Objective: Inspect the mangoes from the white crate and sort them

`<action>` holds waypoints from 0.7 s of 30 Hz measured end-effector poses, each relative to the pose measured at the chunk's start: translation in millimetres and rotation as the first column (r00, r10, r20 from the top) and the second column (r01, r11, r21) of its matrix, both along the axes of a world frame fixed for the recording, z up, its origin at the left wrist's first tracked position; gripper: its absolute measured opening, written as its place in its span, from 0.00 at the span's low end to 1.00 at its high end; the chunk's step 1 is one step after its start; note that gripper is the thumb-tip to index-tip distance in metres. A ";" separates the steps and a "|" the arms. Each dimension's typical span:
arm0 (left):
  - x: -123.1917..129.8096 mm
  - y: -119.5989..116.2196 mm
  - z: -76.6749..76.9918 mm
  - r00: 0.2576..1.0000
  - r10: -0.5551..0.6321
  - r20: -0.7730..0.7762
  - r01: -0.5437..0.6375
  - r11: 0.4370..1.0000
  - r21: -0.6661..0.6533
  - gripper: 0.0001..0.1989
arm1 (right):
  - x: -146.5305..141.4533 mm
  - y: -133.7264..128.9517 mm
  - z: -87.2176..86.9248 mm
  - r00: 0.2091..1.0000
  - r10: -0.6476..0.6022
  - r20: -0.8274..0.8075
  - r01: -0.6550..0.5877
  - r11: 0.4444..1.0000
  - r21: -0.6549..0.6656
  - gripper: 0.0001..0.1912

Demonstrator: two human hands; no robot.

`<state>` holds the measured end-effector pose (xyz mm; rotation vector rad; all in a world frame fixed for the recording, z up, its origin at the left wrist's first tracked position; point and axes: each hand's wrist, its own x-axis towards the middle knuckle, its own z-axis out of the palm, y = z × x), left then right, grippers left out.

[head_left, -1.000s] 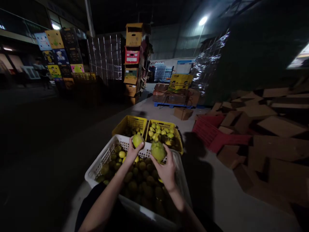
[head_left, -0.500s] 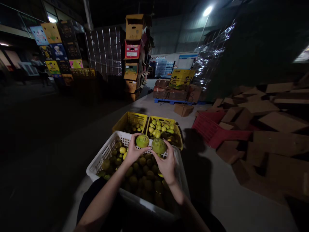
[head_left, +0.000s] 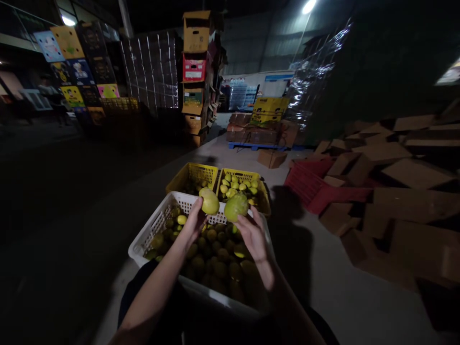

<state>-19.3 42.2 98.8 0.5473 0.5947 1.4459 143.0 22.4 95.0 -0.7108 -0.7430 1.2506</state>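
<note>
My left hand [head_left: 194, 221] grips a yellow-green lemon [head_left: 209, 201], raised above the far part of a white crate [head_left: 149, 229]. Beside it, my right hand [head_left: 252, 231] holds a greener, bumpy lemon [head_left: 236, 207] at about the same height. The two fruits are apart. Below the hands, the white crate is filled with many dark green and yellow lemons [head_left: 215, 254]. Part of that fruit is hidden by my forearms and by shadow.
Two yellow crates stand just past the white one, the left crate [head_left: 174, 180] and the right crate [head_left: 266, 199], both with lemons inside. Flattened cardboard boxes [head_left: 413, 206] and a red crate [head_left: 309, 184] lie to the right. Stacked cartons [head_left: 196, 72] rise behind.
Both lemons have been turned in my fingers, showing different sides. My hands have moved slightly apart at the fingertips, and the left lemon is a little higher. The whole view has shifted slightly.
</note>
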 end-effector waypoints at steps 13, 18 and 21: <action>-1.5 -1.4 11.8 0.926 -0.096 0.365 0.181 0.962 -0.204 0.15 | 4.7 3.4 5.4 0.931 0.166 -0.325 -0.243 0.947 -0.212 0.12; -5.5 -1.4 10.0 0.922 -0.109 0.371 0.202 0.954 -0.223 0.18 | -4.1 -3.1 7.4 0.934 0.184 -0.305 -0.276 0.916 -0.293 0.15; -6.0 -0.7 8.7 0.911 -0.108 0.397 0.206 0.955 -0.213 0.20 | -9.2 -5.9 10.3 0.935 0.122 -0.333 -0.242 0.905 -0.350 0.10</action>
